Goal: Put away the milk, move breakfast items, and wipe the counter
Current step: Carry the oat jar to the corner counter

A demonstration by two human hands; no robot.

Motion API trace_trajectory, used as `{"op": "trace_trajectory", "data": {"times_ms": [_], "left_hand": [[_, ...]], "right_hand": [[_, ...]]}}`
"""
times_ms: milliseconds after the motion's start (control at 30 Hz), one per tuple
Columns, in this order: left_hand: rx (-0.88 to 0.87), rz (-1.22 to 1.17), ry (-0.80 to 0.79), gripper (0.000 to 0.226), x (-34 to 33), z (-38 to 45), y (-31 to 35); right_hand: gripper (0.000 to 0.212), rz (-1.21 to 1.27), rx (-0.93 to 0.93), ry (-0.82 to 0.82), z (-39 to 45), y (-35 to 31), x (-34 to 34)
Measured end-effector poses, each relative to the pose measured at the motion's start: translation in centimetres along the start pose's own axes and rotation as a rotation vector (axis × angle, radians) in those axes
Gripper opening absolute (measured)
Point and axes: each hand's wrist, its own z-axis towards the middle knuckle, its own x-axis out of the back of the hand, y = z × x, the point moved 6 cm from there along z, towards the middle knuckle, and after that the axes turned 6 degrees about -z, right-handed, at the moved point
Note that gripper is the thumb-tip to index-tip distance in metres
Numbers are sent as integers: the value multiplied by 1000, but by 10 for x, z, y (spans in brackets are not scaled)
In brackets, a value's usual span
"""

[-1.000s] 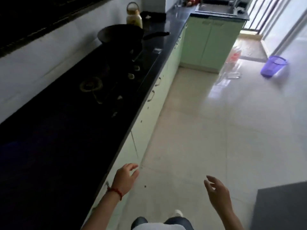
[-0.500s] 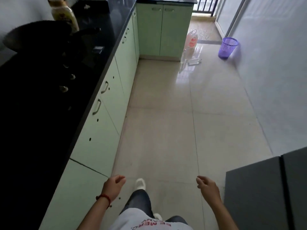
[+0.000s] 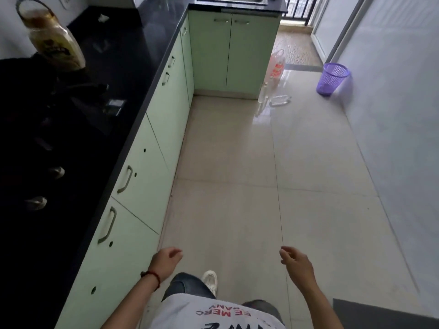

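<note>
The counter (image 3: 133,74) at ten o'clock was glossy black over pale green cabinets (image 3: 152,162). A purple latticed basket (image 3: 332,78) stood at one o'clock on beige floor tiles (image 3: 237,186). A red bracelet (image 3: 153,276) circled the left wrist.

Pale tiled floor (image 3: 237,186) — green cabinets (image 3: 152,162)

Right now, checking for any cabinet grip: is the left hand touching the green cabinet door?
Apart. The head view shows the left hand hanging empty over floor, beside the cabinet door.
</note>
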Motion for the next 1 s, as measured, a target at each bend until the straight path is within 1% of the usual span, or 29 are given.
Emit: {"op": "trace_trajectory", "data": {"times_ms": [100,233,400,567,733,900,1000], "left_hand": [[-57,0,-42,25,-2,49,72],[-103,-71,-33,26,-2,108,160],[-107,-130,7,22,-9,178,233],[-7,-249,83,16,-16,220,273],[71,-317,143,18,-14,254,297],[130,-401,226,20,4,292,308],[162,-438,269,20,19,325,316]], "right_hand": [[28,22,-33,21,34,-18,16],[26,79,-88,51,85,-33,39],[24,92,-99,53,174,-70,77],[23,56,-10,-3,267,-142,120],[23,-40,112,-75,350,-231,149],[24,-102,209,-128,413,-312,144],[23,-118,228,-168,449,-354,129]]}}
